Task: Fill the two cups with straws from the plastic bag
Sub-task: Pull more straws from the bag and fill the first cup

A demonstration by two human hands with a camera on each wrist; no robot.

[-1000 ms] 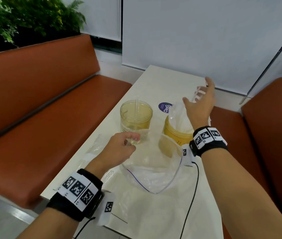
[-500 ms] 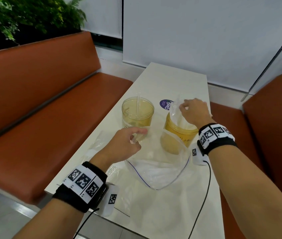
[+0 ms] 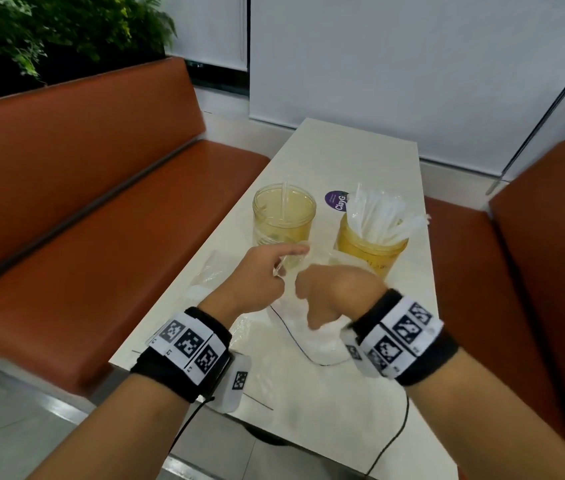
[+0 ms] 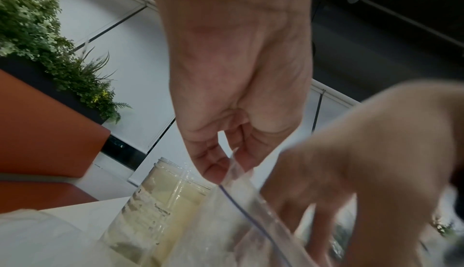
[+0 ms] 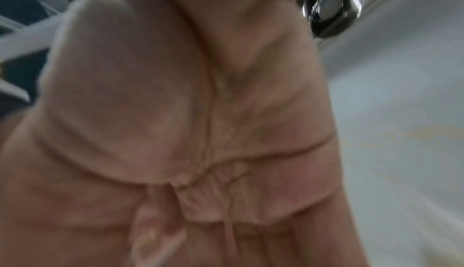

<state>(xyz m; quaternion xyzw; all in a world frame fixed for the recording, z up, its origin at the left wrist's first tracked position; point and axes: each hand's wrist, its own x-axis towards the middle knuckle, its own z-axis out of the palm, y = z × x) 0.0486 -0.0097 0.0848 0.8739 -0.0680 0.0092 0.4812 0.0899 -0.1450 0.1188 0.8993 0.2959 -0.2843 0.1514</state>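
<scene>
Filling most of frame: blurred palm (image 5: 188,122), creases showing; round metal fitting (image 5: 331,15) gleaming upper right.

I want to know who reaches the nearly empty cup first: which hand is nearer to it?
Left. The left hand pinches the bag rim just in front of the nearly empty cup; the right hand is lower, reaching into the bag, nearer the person.
</scene>
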